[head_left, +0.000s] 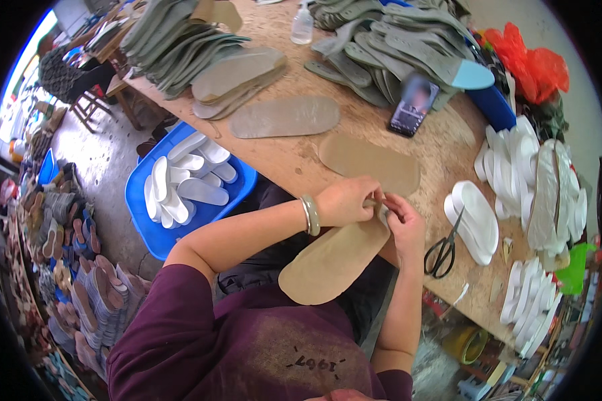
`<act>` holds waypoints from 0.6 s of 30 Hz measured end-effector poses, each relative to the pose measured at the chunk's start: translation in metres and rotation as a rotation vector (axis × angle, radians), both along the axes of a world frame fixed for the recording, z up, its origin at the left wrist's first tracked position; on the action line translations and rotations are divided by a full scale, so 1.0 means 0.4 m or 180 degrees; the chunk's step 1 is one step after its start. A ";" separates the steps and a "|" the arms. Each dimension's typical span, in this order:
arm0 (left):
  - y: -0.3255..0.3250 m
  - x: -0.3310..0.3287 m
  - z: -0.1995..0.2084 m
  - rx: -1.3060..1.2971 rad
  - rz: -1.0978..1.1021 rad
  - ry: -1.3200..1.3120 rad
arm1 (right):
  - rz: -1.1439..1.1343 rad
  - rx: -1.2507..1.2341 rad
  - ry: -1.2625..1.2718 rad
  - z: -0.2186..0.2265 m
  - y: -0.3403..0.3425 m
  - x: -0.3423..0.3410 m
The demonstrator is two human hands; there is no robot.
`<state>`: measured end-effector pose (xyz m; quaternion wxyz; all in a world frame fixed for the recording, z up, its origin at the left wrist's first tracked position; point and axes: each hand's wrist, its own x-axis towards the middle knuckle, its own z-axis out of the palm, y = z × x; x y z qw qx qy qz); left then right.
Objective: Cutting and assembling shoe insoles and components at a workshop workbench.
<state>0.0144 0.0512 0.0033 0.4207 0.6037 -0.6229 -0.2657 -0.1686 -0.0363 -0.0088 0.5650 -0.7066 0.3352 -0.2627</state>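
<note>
The left hand [346,200] and right hand [408,224] pinch the upper end of a tan sole piece [334,262], which slants past the table's [441,170] near edge. Black scissors [451,236] lie beside white soles [476,227] right of the hands.

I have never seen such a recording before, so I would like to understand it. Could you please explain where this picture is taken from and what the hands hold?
No machine is here, only two bare hands. The single picture comes from a fisheye camera worn on the head, looking down, so straight edges bend near the rim. The left hand and the right hand hold a tan sole-shaped piece by its upper end; the exact grip is partly hidden. On the wooden table lie another tan piece, stacked grey soles, white soles, black scissors and a phone. Beside the table, lower down, a blue basin holds more white pieces.
</note>
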 end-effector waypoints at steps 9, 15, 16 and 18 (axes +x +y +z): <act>0.011 0.000 0.007 -0.0032 0.0129 -0.0111 | -0.0107 -0.0218 0.0243 0.029 0.013 0.017; 0.017 0.000 0.006 -0.0014 0.0224 -0.0055 | -0.0074 -0.0228 0.0190 0.031 0.018 0.031; 0.017 -0.002 0.006 -0.0100 0.0279 -0.0067 | -0.0061 -0.0259 0.0245 0.033 0.021 0.032; 0.016 -0.007 0.009 -0.0168 0.0291 -0.0056 | -0.0117 -0.0307 0.0295 0.031 0.021 0.026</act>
